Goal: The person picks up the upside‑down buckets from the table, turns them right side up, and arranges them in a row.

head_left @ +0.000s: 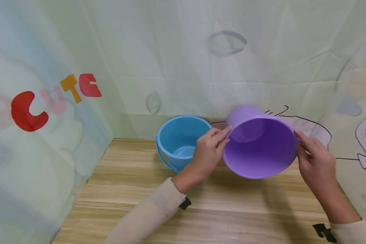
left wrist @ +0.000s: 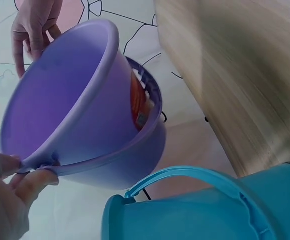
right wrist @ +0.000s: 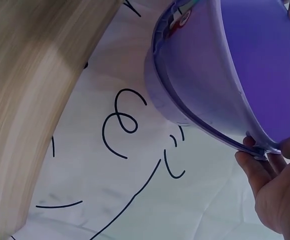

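A purple bucket [head_left: 259,152] is held tilted above the table, its wide mouth facing me. My left hand [head_left: 208,150] pinches its rim at the left side, where the handle joins. On the opposite side my right hand [head_left: 318,162] grips the rim between thumb and fingers. In the left wrist view the bucket's purple handle [left wrist: 110,158] hangs round the outside wall, near a red-orange label [left wrist: 137,100]. A blue bucket [head_left: 183,130] stands upright on the table just left of the purple one, partly behind my left hand. Its blue handle [head_left: 163,159] hangs down in front.
The wood-grain table [head_left: 140,200] ends against a pale printed cloth [head_left: 177,61] at the back. More cloth hangs along the left, with large "CUTE" letters [head_left: 30,112], and along the right side.
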Available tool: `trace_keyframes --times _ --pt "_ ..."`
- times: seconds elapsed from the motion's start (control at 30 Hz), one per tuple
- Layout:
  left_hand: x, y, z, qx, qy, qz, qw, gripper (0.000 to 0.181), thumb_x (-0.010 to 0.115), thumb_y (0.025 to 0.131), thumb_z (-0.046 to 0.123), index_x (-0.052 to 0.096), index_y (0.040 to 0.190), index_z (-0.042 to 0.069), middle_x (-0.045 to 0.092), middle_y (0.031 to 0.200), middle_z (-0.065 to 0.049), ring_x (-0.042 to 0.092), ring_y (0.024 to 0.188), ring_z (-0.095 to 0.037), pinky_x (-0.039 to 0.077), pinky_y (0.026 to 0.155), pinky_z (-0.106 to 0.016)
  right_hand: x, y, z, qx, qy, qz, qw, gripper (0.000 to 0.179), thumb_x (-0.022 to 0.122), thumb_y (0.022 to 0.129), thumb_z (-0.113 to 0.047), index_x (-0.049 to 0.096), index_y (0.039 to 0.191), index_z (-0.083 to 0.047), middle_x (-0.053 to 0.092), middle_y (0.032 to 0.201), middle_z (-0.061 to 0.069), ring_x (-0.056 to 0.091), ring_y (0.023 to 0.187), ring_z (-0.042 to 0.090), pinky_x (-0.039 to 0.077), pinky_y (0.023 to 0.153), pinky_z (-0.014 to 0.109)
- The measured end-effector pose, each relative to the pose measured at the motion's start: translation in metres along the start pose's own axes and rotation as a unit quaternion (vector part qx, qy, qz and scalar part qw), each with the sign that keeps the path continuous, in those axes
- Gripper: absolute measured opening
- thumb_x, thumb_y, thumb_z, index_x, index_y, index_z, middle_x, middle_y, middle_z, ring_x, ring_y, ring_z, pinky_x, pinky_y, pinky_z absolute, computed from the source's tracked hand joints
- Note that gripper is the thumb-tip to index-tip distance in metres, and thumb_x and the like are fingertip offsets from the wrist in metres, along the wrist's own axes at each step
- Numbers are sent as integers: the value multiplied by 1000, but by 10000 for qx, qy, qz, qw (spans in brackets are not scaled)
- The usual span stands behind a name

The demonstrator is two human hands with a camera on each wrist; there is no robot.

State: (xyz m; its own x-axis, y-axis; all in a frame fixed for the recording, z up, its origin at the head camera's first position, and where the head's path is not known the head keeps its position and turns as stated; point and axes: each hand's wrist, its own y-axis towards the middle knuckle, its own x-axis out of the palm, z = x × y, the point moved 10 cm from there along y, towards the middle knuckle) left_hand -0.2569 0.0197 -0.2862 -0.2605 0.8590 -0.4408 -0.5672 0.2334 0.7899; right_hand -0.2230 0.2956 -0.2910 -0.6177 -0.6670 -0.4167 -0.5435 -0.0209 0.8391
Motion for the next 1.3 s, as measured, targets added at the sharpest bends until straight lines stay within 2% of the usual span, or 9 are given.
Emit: trace_keyframes --times 0.4,0.57,0.63,0.7,0.77,0.87,0.93,1.1,1.3 --pt "4 9 -21 -1068 19 -657 9921 41 73 95 5 68 135 6 73 107 -13 70 90 -22 57 73 -21 14 10 6 416 0 -694 9967 55 65 90 17 68 137 -11 70 102 24 49 99 -30 38 84 -5" --pt "9 13 -27 -1262 99 -956 9873 42 73 96 7 67 137 8 74 108 -11 69 89 -20 55 72 -20 18 13 11 633 -66 -994 9930 52 61 93 12 67 139 -12 71 104 22 47 97 -29 37 81 -7" --pt "11 14 -29 -1324 134 -1024 9858 42 73 96 7 67 137 9 74 108 -10 67 87 -18 53 72 -20 19 14 13 730 -162 -1162 9904 50 60 95 9 66 140 -13 72 105 21 45 96 -29 38 74 -7" --pt "13 15 -32 -1408 162 -1072 9841 43 73 95 7 67 137 11 74 106 -9 65 83 -16 50 69 -20 21 15 16 826 -270 -1350 9870 49 60 96 7 65 141 -14 72 106 21 58 94 -16 38 62 -3" --pt "16 15 -35 -1493 191 -1139 9820 43 73 96 8 68 138 12 73 102 -7 61 76 -14 48 65 -20 23 15 20 917 -341 -1560 9829 48 60 97 5 64 142 -14 72 106 21 70 93 6 38 56 3" --pt "21 14 -38 -1583 294 -1268 9788 42 73 96 9 68 138 14 72 96 -4 59 71 -13 45 62 -20 27 16 25 1034 -405 -1886 9758 48 60 98 4 62 143 -12 71 105 23 71 93 44 38 54 5" --pt "25 14 -39 -1611 374 -1349 9770 42 72 96 9 68 137 14 71 95 -3 62 72 -13 46 62 -21 29 16 30 1079 -428 -2090 9710 48 60 98 3 61 144 -10 71 105 25 70 94 49 41 57 6" --pt "32 17 -44 -1667 574 -1390 9745 40 70 99 13 67 138 15 71 96 -2 65 78 -12 48 64 -21 36 18 42 1303 -508 -2520 9576 45 57 101 -3 58 146 -8 70 109 30 72 91 48 46 53 20" --pt "38 21 -52 -1815 488 -1410 9720 37 68 100 13 68 137 14 70 94 -2 61 76 -11 46 62 -19 46 19 51 1643 -506 -3028 9374 44 55 106 -13 55 149 -8 69 115 32 73 96 48 55 57 30"
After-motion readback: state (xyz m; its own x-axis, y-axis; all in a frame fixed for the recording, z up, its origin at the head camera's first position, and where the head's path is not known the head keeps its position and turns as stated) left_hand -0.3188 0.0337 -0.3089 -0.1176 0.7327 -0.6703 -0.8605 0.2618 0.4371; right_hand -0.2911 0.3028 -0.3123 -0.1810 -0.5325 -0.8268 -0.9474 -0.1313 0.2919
